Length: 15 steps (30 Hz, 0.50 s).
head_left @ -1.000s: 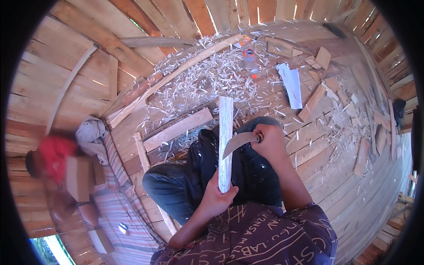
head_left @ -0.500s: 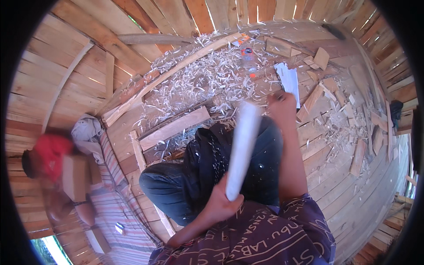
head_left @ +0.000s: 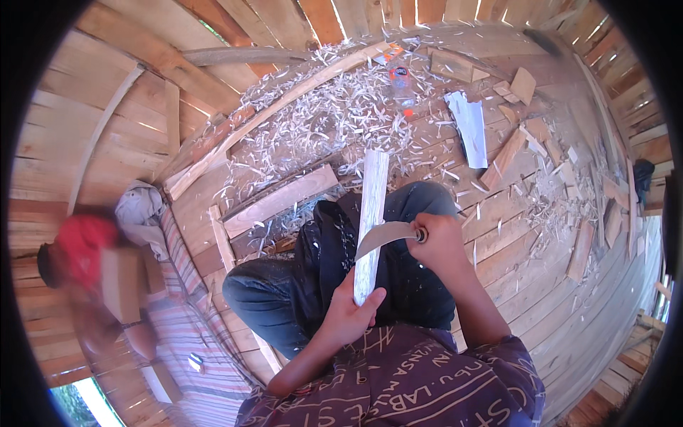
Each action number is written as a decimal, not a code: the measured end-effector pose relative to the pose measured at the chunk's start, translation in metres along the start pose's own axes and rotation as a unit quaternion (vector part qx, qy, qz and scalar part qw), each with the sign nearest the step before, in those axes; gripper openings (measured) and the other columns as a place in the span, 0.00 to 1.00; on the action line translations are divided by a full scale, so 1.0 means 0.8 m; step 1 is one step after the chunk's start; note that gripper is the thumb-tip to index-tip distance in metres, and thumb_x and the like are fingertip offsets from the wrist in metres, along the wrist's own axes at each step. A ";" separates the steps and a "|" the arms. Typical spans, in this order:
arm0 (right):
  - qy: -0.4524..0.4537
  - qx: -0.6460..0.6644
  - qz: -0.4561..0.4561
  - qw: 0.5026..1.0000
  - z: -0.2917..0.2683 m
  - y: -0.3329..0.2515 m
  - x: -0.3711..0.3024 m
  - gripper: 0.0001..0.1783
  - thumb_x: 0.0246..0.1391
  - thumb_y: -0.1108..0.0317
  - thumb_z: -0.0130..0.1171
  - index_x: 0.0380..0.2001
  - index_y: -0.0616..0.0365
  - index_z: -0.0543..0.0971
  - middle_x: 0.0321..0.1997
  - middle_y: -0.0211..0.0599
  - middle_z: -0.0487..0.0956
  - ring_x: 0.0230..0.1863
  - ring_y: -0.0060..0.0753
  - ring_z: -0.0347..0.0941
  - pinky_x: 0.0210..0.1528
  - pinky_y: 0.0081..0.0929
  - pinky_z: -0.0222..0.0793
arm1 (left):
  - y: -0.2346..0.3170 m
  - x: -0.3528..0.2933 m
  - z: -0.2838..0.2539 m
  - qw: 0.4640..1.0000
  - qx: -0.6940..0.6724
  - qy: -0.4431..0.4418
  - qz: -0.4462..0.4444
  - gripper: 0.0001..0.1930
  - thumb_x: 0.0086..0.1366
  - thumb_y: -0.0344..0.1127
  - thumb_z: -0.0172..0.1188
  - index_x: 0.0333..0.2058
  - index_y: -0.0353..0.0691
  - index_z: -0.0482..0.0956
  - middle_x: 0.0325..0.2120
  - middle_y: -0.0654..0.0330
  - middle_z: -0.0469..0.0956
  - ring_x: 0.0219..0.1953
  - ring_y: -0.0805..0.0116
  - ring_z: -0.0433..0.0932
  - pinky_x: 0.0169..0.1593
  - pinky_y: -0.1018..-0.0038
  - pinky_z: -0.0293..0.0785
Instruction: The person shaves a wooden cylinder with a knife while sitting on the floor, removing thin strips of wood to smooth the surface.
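In front of my body stands a pale, roughly squared wooden stick (head_left: 373, 192), tilted slightly, its far end over the shavings. My left hand (head_left: 350, 313) is closed around its near end, thumb along the side. My right hand (head_left: 435, 242) grips a knife by its handle. The curved knife blade (head_left: 388, 233) points left and lies across the stick, a little beyond my left hand. My crossed legs (head_left: 267, 302) in dark trousers are beneath both.
Curled wood shavings (head_left: 306, 128) cover the plank floor ahead, around a clear plastic bottle (head_left: 403, 92). A white sheet (head_left: 467, 128) and wood offcuts (head_left: 505, 158) lie to the right. At left, a person in red (head_left: 82, 249) sits by a striped cloth (head_left: 192, 334).
My right hand has come back from beside the white sheet, bringing the knife blade onto the stick. The stick's far end has shifted slightly left, while my left hand keeps its hold.
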State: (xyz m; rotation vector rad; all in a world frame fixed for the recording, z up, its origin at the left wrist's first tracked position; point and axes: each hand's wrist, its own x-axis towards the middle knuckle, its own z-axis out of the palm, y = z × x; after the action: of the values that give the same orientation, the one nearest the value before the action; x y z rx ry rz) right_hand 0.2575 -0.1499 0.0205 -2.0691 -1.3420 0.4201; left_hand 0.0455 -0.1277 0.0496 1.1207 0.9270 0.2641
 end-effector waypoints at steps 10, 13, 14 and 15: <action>0.049 -0.084 0.053 0.994 0.003 0.015 0.060 0.07 0.30 0.68 0.64 0.20 0.50 0.80 0.19 0.35 0.78 0.26 0.41 0.77 0.30 0.34 0.72 | -0.012 0.005 0.003 0.989 0.113 0.047 0.079 0.27 0.61 0.31 0.55 0.57 0.31 0.58 0.21 0.64 0.68 0.14 0.82 0.66 0.17 0.82 0.63; 0.089 -0.093 0.098 0.987 0.006 0.027 0.077 0.08 0.33 0.66 0.62 0.22 0.53 0.80 0.20 0.39 0.78 0.27 0.43 0.77 0.32 0.35 0.72 | -0.008 0.002 0.004 0.985 0.152 0.055 0.062 0.25 0.60 0.33 0.57 0.54 0.32 0.61 0.21 0.62 0.69 0.17 0.77 0.69 0.20 0.78 0.67; 0.102 -0.097 0.119 0.983 0.003 0.036 0.086 0.08 0.34 0.66 0.62 0.23 0.55 0.80 0.20 0.42 0.78 0.27 0.44 0.77 0.32 0.36 0.71 | -0.006 -0.001 0.006 0.982 0.170 0.057 0.055 0.24 0.60 0.34 0.58 0.52 0.32 0.63 0.22 0.61 0.70 0.18 0.75 0.71 0.22 0.77 0.69; 0.161 -0.016 0.181 0.970 0.008 0.086 0.106 0.10 0.36 0.65 0.61 0.23 0.60 0.80 0.21 0.47 0.78 0.27 0.47 0.77 0.32 0.38 0.71 | -0.014 -0.007 0.011 0.971 0.232 0.013 0.049 0.24 0.59 0.35 0.59 0.51 0.33 0.64 0.22 0.60 0.71 0.20 0.73 0.72 0.25 0.74 0.70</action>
State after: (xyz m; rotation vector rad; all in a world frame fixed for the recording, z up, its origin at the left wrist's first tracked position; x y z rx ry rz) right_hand 0.3383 -0.0912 -0.0237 -2.2964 -0.7877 0.1993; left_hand 0.0456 -0.1418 0.0442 1.5997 0.9858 0.1444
